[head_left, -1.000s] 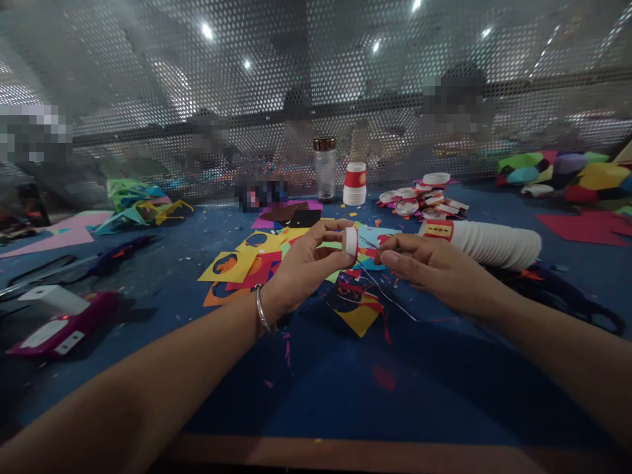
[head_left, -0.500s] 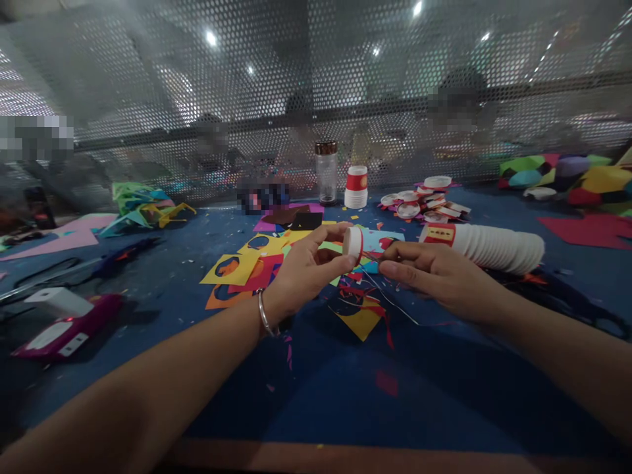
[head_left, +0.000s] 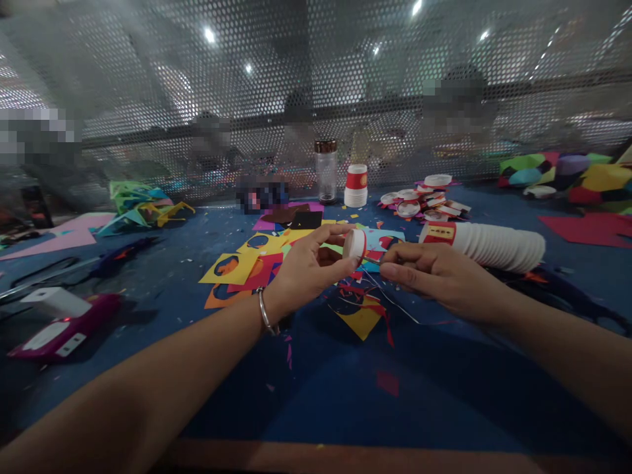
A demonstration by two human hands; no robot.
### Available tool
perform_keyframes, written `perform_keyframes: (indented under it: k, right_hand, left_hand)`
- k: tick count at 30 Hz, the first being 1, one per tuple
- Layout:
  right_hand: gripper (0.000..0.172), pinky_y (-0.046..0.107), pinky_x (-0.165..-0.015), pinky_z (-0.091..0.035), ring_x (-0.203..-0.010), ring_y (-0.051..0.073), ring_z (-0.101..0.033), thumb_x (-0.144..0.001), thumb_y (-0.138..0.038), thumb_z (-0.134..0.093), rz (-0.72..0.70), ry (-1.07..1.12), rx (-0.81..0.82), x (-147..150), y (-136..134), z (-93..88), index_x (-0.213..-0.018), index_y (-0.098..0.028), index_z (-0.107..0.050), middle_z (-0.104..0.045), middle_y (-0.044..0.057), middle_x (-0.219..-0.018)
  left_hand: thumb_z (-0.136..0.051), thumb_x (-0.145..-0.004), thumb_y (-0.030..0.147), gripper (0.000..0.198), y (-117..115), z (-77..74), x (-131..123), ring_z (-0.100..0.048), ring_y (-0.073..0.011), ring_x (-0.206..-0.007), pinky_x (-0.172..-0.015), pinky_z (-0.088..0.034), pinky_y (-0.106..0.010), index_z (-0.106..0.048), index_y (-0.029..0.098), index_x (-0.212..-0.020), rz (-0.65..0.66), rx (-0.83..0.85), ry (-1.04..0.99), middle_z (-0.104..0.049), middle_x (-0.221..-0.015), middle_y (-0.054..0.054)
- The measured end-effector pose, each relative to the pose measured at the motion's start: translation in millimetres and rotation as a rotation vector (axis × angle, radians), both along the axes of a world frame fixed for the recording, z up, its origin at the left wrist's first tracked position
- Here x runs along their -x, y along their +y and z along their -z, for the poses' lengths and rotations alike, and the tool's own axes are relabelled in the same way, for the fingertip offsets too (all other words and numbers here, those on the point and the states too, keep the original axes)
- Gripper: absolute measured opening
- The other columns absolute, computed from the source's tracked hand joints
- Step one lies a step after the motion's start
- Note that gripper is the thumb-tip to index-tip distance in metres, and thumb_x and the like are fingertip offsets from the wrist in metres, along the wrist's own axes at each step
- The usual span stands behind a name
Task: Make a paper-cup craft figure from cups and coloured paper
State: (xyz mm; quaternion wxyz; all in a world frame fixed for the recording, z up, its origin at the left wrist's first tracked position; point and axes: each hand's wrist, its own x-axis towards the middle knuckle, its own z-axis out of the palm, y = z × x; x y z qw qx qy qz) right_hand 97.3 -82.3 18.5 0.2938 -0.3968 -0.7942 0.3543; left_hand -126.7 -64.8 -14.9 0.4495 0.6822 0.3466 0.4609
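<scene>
My left hand (head_left: pixel 309 266), a bangle on its wrist, pinches a small white disc with a red rim (head_left: pixel 354 245) between thumb and fingertips, a little above the table. My right hand (head_left: pixel 434 273) sits just right of it, fingers curled and pressed together; what they hold is too small to make out. A thin red strip trails below the hands over scattered coloured paper squares with cut-out holes (head_left: pixel 232 268).
A lying stack of white paper cups (head_left: pixel 488 245) is right of my right hand. Behind stand a clear jar (head_left: pixel 325 170), a short cup stack (head_left: pixel 355 185) and a heap of cut cup rims (head_left: pixel 419 201). A purple-white device (head_left: pixel 59 326) lies left. A perforated metal screen (head_left: pixel 296 99) backs the blue table (head_left: pixel 320 388).
The disc in my left hand has tilted a little and shifted slightly right, closer to my right hand. Both hands otherwise stay in place.
</scene>
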Motion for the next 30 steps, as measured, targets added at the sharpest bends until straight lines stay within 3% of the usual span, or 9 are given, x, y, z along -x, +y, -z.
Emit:
perform_keyframes:
  k: [8,12,23,30]
  right_hand:
    - [0.052,0.029,-0.054,-0.028,-0.057,0.012,-0.037,-0.088,-0.071,-0.061,0.023,-0.021,0.000,0.9,-0.7,1.1,-0.071,-0.022,-0.063,-0.046,-0.003,-0.062]
    - [0.051,0.028,-0.053,-0.027,-0.053,0.010,-0.033,-0.089,-0.069,-0.063,0.011,-0.019,0.016,0.2,0.4,1.1,-0.071,-0.021,-0.061,-0.042,-0.005,-0.060]
    - [0.048,0.026,-0.045,-0.015,-0.047,0.008,-0.024,-0.082,-0.068,-0.073,0.070,0.098,0.258,-5.5,3.1,4.0,-0.077,-0.021,-0.060,-0.035,-0.009,-0.052]
    - [0.049,0.027,-0.043,-0.011,-0.046,0.007,-0.023,-0.081,-0.068,-0.075,0.098,0.127,0.267,-5.9,3.0,3.4,-0.075,-0.021,-0.062,-0.037,-0.008,-0.052]
  left_hand:
    - [-0.077,-0.077,0.036,0.048,1.4,-0.7,0.0,-0.068,-0.0172,-0.087,-0.077,-0.056,-0.032,-0.065,0.018,-0.120,-0.040,-0.040,0.075,-0.071,-0.109,-0.009]
    - [-0.077,-0.076,0.034,0.046,4.8,1.1,-0.3,-0.068,-0.0176,-0.087,-0.077,-0.055,-0.032,-0.066,0.017,-0.117,-0.052,-0.054,0.061,-0.072,-0.104,-0.008]
    - [-0.076,-0.077,0.032,0.043,8.1,2.0,1.2,-0.067,-0.0155,-0.088,-0.078,-0.056,-0.030,-0.064,0.017,-0.116,-0.005,-0.036,0.047,-0.070,-0.115,-0.009]
    - [-0.075,-0.076,0.030,0.048,6.9,2.4,0.2,-0.066,-0.0163,-0.091,-0.077,-0.056,-0.030,-0.063,0.017,-0.121,-0.008,-0.069,0.022,-0.068,-0.118,-0.010]
